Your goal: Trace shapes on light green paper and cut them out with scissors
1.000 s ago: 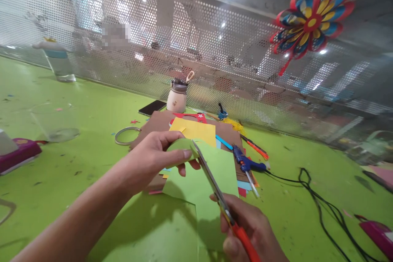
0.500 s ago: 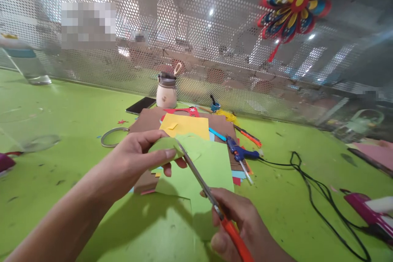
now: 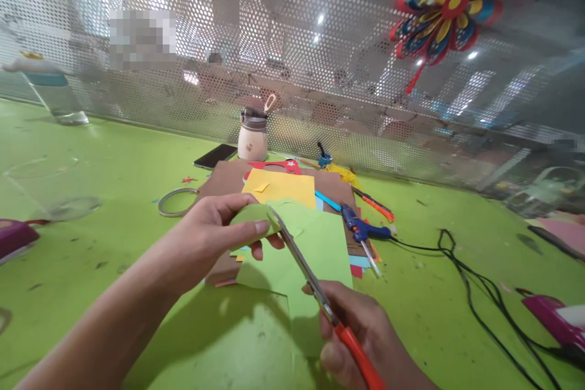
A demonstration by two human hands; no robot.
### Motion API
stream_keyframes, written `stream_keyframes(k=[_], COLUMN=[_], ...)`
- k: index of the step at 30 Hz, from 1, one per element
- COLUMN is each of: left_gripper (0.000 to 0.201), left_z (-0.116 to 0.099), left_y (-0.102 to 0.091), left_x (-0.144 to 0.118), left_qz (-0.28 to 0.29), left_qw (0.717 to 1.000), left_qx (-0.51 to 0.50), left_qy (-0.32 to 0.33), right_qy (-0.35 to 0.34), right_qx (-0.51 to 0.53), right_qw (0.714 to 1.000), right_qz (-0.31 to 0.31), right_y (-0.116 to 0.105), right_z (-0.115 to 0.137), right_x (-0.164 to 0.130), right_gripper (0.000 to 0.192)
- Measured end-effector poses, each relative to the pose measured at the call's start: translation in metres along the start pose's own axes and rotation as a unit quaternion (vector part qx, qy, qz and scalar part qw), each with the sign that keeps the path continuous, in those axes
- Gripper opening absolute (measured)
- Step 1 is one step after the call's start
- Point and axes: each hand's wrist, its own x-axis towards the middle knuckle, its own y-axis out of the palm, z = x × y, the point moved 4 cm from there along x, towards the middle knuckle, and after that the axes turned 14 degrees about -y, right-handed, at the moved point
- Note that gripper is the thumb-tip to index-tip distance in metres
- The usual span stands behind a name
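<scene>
My left hand (image 3: 214, 237) pinches the upper left corner of a light green paper sheet (image 3: 315, 256), thumb on top and fingers beneath. In my right hand (image 3: 361, 335) are scissors (image 3: 315, 289) with orange-red handles. Their blades point up and left, lying along the cut in the green sheet, with the tip close to my left thumb. The sheet is lifted above a pile of coloured papers with a yellow sheet (image 3: 281, 186) on top of brown card (image 3: 228, 177).
A blue glue gun (image 3: 361, 231) with a black cable (image 3: 475, 292) lies right of the pile. Behind stand a cream jar (image 3: 253, 137), a phone (image 3: 214, 156) and a tape ring (image 3: 176, 201). A perforated metal screen (image 3: 320, 61) with a paper flower (image 3: 450, 3) closes the back. Purple tools (image 3: 553, 314) sit at both sides.
The view shifted left, then slightly back right and down. Both hands hold the same grip, and the scissors stay in the cut in the green sheet.
</scene>
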Motion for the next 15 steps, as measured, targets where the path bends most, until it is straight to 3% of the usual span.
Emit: stream_keyframes(k=[9,15], left_gripper=[0.012,0.01], left_z=[0.002,0.002], left_y=[0.003,0.005], left_x=[0.0,-0.001], left_qz=[0.04,0.051], left_qw=[0.999,0.997], left_qx=[-0.026,-0.054], left_qy=[0.008,0.026], right_qy=[0.007,0.025], right_qx=[0.018,0.069], right_qw=[1.0,0.997], right_qz=[-0.024,-0.037], right_y=[0.003,0.005], right_z=[-0.006,-0.022], right_x=[-0.003,-0.008], right_gripper=[0.063,0.067])
